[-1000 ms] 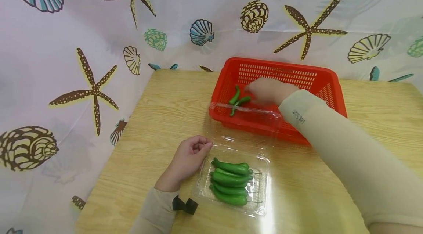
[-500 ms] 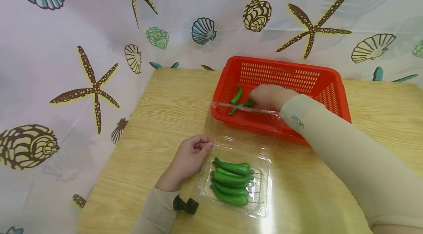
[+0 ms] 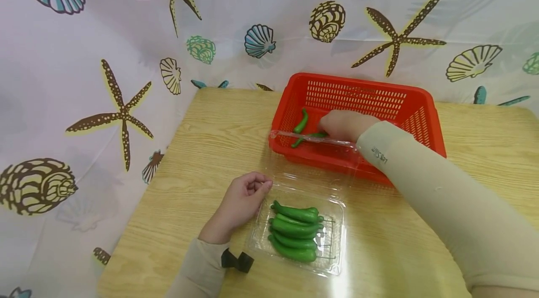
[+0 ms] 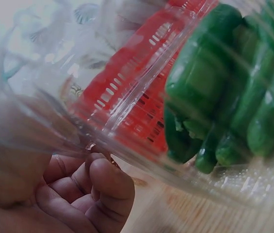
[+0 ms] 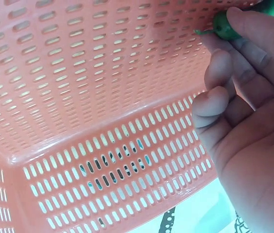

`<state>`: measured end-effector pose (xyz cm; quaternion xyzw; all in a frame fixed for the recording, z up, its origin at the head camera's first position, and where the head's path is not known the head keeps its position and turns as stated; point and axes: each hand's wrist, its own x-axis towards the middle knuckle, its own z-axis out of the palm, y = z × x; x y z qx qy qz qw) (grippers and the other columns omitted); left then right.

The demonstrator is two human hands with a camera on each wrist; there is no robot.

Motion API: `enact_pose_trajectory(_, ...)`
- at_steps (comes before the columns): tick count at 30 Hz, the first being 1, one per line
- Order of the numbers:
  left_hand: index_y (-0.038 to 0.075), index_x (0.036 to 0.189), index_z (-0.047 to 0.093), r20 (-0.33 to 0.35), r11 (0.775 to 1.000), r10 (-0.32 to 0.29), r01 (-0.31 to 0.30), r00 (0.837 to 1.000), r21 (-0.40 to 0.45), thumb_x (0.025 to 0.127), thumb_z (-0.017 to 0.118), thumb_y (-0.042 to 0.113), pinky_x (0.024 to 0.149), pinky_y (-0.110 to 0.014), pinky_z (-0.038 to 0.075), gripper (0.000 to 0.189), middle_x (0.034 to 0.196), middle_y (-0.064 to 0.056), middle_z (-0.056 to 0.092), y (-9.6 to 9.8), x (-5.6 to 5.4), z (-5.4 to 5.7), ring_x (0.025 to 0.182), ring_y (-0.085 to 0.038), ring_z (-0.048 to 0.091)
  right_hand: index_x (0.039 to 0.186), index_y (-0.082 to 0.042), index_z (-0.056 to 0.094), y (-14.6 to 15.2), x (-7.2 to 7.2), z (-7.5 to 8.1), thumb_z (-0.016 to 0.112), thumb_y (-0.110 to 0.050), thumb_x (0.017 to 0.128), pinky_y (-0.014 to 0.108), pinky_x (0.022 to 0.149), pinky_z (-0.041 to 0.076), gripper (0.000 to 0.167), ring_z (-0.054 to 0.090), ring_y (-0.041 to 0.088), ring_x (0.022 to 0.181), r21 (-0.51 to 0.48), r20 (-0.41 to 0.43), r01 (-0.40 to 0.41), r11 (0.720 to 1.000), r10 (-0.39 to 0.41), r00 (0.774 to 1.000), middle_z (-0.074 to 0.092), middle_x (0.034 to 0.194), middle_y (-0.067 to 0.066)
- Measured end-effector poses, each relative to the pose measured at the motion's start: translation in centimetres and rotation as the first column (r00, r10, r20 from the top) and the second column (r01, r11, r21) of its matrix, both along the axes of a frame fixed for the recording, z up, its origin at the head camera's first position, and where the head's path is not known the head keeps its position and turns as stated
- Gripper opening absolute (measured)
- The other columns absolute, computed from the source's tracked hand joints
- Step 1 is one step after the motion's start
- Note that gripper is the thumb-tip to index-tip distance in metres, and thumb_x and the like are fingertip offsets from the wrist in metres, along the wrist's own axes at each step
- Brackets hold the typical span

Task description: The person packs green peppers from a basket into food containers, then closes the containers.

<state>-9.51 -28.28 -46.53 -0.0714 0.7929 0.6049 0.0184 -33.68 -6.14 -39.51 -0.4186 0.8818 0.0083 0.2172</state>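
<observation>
My right hand (image 3: 343, 124) reaches into a red plastic basket (image 3: 358, 83) and pinches a green chili pepper (image 5: 226, 28) between thumb and fingers. Another green pepper lies just left of it, against the basket's left side. Lower down, my left hand (image 3: 241, 202) pinches the left edge of a clear plastic clamshell box (image 3: 342, 237) near its hinge. Thumb and forefinger meet at that edge in the left wrist view. Several green peppers (image 3: 294, 228) lie side by side in the box's base. The raised transparent lid (image 3: 313, 139) overlaps the basket's front rim.
Everything stands on a light wooden table (image 3: 202, 148). Behind and to the left hangs a white curtain (image 3: 227, 3) with shell and starfish prints. The basket's slotted walls rise around my right hand.
My right hand has lowered slightly to the right and taken hold of the lower pepper in the basket. My left hand stays at the box's edge.
</observation>
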Motion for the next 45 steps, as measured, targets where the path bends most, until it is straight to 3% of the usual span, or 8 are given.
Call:
enact_pose_trajectory(9,-0.002,0.108,0.071,-0.003,1.000,-0.008,0.008,1.000,0.003,0.103,0.066,0.014,0.048,-0.020,0.042,0.017,0.076,-0.003,0.059,0.2,-0.1,0.0,0.054,-0.011,0.048,0.100,-0.014,0.076,1.7,-0.8,0.3,0.071,-0.012,0.094,0.045,0.094,0.057,0.007,0.063,0.022,0.089,-0.086,-0.082,-0.025,0.996,0.018,0.997,0.071,0.093,0.000)
enact_pose_trajectory(17,-0.001,0.108,0.071,0.004,1.000,0.007,-0.007,1.000,0.017,0.102,0.067,0.015,0.047,-0.021,0.042,0.017,0.077,-0.003,0.059,0.2,-0.1,-0.2,0.055,-0.011,0.048,0.107,-0.010,0.076,3.9,-0.7,3.1,0.071,-0.017,0.095,0.050,0.094,0.057,0.015,0.066,0.024,0.093,-0.217,-0.122,0.022,0.976,-0.050,0.991,0.075,0.102,0.003)
enact_pose_trajectory(22,0.000,0.107,0.071,-0.006,1.000,0.003,-0.003,1.000,0.015,0.102,0.067,0.015,0.047,-0.021,0.042,0.017,0.076,-0.003,0.059,0.2,-0.1,-0.3,0.055,-0.011,0.048,0.110,-0.009,0.077,5.2,0.7,5.5,0.072,-0.019,0.095,0.049,0.091,0.058,0.019,0.068,0.024,0.094,-0.348,-0.235,-0.037,0.937,-0.049,0.971,0.076,0.103,0.005)
enact_pose_trajectory(27,-0.001,0.107,0.071,0.002,1.000,0.008,-0.008,1.000,0.015,0.102,0.067,0.014,0.047,-0.021,0.042,0.016,0.077,-0.004,0.059,0.2,-0.1,-0.3,0.054,-0.011,0.048,0.108,-0.009,0.077,5.7,3.4,7.8,0.075,-0.019,0.092,0.039,0.069,0.054,0.019,0.060,0.020,0.080,-0.461,-0.380,-0.162,0.873,-0.029,0.925,0.076,0.099,0.004)
enact_pose_trajectory(32,-0.001,0.106,0.071,0.002,1.000,0.009,-0.009,1.000,0.017,0.102,0.067,0.013,0.047,-0.021,0.042,0.016,0.077,-0.003,0.059,0.2,-0.1,-0.4,0.054,-0.010,0.048,0.103,-0.007,0.076,5.8,7.4,8.7,0.081,-0.011,0.085,0.031,0.061,0.052,0.019,0.057,0.012,0.070,-0.569,-0.497,-0.369,0.735,0.049,0.866,0.073,0.089,0.000)
enact_pose_trajectory(34,-0.002,0.106,0.071,0.002,1.000,0.009,-0.009,1.000,0.015,0.102,0.067,0.013,0.047,-0.020,0.042,0.016,0.077,-0.003,0.059,0.2,-0.1,-0.3,0.054,-0.010,0.048,0.102,-0.006,0.075,5.9,9.3,8.4,0.082,-0.008,0.081,0.030,0.062,0.056,0.023,0.061,0.011,0.070,-0.584,-0.551,-0.459,0.669,0.088,0.830,0.073,0.088,0.001)
enact_pose_trajectory(37,-0.002,0.106,0.071,0.003,1.000,0.005,-0.005,1.000,0.015,0.103,0.066,0.013,0.047,-0.020,0.042,0.016,0.078,-0.004,0.060,0.2,-0.1,-0.3,0.053,-0.010,0.048,0.104,-0.004,0.074,6.1,12.1,7.5,0.084,-0.009,0.077,0.029,0.058,0.059,0.030,0.065,0.011,0.067,-0.577,-0.606,-0.546,0.607,0.130,0.785,0.073,0.089,0.002)
enact_pose_trajectory(45,0.000,0.106,0.071,0.003,1.000,-0.004,0.003,1.000,0.015,0.104,0.064,0.014,0.047,-0.020,0.043,0.016,0.079,-0.007,0.061,0.2,-0.1,-0.3,0.053,-0.011,0.049,0.105,-0.008,0.073,6.3,17.6,2.3,0.057,-0.031,0.103,0.020,0.053,0.055,0.028,0.060,0.003,0.060,-0.557,-0.617,-0.600,0.574,0.196,0.762,0.069,0.085,-0.005)
